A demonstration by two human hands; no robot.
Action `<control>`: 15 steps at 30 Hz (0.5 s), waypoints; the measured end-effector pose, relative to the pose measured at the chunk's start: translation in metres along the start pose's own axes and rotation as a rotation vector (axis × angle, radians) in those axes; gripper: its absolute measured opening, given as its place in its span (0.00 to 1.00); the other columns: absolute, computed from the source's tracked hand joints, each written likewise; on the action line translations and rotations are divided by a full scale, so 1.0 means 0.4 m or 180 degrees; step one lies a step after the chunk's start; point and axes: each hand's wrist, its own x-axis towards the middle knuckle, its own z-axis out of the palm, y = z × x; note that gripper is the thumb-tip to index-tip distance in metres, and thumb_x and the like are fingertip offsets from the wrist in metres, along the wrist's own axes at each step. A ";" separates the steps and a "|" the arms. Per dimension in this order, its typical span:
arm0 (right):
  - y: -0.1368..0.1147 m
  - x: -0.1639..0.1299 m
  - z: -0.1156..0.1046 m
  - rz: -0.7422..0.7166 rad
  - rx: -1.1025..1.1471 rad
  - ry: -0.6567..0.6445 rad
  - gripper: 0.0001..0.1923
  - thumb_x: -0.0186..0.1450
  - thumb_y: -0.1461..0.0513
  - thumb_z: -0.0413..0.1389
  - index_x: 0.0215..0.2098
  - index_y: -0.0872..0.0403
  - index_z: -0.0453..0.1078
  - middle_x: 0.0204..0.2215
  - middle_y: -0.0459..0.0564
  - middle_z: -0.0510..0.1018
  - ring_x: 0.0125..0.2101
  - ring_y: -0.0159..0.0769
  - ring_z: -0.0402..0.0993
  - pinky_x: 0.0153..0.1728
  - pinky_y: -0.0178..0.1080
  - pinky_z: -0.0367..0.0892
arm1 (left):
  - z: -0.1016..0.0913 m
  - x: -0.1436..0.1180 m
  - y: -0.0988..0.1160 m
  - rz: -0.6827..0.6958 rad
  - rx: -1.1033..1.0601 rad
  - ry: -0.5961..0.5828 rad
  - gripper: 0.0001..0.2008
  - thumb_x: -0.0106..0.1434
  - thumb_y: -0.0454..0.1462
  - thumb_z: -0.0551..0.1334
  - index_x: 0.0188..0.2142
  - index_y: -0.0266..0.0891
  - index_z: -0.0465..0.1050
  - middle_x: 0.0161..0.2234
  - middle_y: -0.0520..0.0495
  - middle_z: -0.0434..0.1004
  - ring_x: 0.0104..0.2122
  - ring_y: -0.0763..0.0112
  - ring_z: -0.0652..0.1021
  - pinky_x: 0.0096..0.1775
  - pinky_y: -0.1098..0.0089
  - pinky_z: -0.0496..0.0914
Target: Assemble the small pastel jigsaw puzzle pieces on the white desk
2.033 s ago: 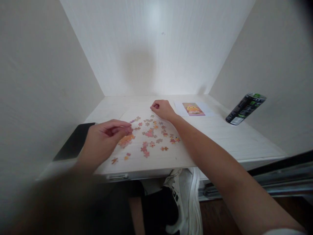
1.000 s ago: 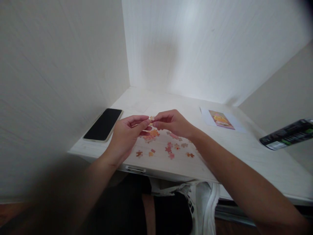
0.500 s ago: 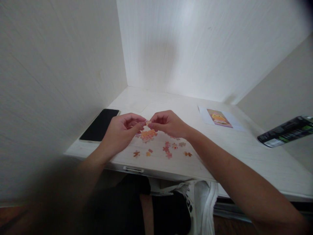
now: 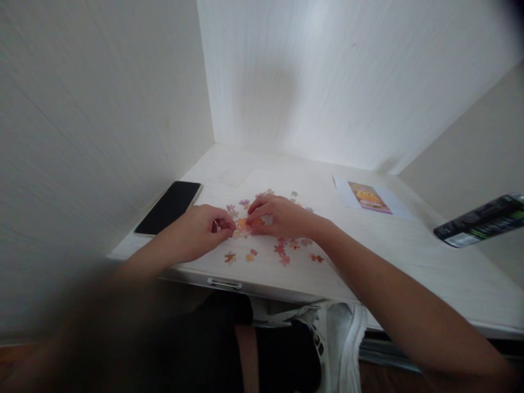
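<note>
L hand point(image 4: 203, 227) & R hand point(image 4: 282, 218) now down at orange puzzle cluster point(image 4: 242, 224), left/right sides, so work's there. Can't tell either grip.

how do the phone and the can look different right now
The phone is a thin, flat slab; the can is round and tall.
The phone shows a plain black screen; the can carries green and white markings.
The phone is wholly visible except where the left arm may overlap it; the can runs off the picture's right edge.
Both are mostly black.
</note>
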 end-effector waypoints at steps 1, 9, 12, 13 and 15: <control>0.000 0.000 0.001 0.0008 0.0009 0.0005 0.09 0.64 0.60 0.60 0.41 0.52 0.80 0.43 0.53 0.79 0.43 0.37 0.72 0.50 0.43 0.64 | 0.003 0.000 0.001 -0.0005 0.0041 0.0002 0.12 0.58 0.42 0.59 0.34 0.41 0.80 0.27 0.49 0.79 0.27 0.68 0.74 0.30 0.71 0.63; -0.004 -0.003 -0.004 0.0118 0.0001 -0.0077 0.09 0.63 0.60 0.60 0.39 0.53 0.80 0.38 0.53 0.79 0.40 0.36 0.72 0.46 0.40 0.65 | 0.010 0.003 0.004 -0.0040 0.0146 0.0095 0.10 0.56 0.41 0.60 0.30 0.41 0.79 0.27 0.48 0.79 0.27 0.67 0.75 0.29 0.71 0.63; -0.006 -0.003 -0.006 0.0137 0.0016 -0.0063 0.08 0.62 0.60 0.61 0.39 0.53 0.80 0.37 0.52 0.79 0.39 0.36 0.72 0.46 0.40 0.64 | 0.009 0.004 -0.001 -0.0079 0.0094 0.0085 0.10 0.55 0.42 0.61 0.29 0.41 0.79 0.27 0.48 0.79 0.27 0.67 0.75 0.29 0.71 0.63; -0.006 -0.004 -0.006 0.0120 0.0019 -0.0056 0.08 0.62 0.60 0.61 0.38 0.53 0.80 0.37 0.52 0.79 0.39 0.35 0.71 0.47 0.40 0.64 | 0.009 0.004 -0.002 -0.0096 0.0079 0.0080 0.10 0.55 0.42 0.61 0.29 0.41 0.79 0.26 0.48 0.79 0.27 0.67 0.75 0.29 0.71 0.63; -0.007 -0.004 -0.005 0.0081 0.0014 -0.0049 0.08 0.62 0.60 0.61 0.38 0.53 0.79 0.37 0.51 0.79 0.39 0.35 0.71 0.47 0.40 0.64 | 0.009 0.005 -0.002 -0.0129 0.0054 0.0069 0.10 0.55 0.42 0.61 0.29 0.41 0.79 0.26 0.49 0.79 0.26 0.67 0.75 0.29 0.71 0.63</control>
